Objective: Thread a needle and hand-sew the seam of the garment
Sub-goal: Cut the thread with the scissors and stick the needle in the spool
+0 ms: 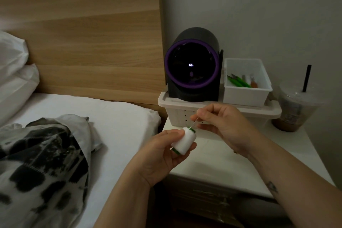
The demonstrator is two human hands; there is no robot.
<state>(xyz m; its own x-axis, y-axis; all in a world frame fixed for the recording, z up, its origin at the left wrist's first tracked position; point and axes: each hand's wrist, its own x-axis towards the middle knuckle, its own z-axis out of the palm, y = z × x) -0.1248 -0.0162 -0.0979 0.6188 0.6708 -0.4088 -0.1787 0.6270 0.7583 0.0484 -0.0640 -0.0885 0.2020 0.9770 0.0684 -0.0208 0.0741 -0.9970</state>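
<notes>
Left hand (160, 156) grips a white cylindrical spool (184, 140); right hand (222, 122) pinches its fine thread (193, 123).

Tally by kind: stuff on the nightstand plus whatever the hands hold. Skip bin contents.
White containers: 2, basket and bin
Black device: 1
Drink cup: 1
Thread spool: 1, held by left hand; right hand pinches its thread
Total: 5

White spool (185, 140), black-blotched garment (42, 153)
</notes>
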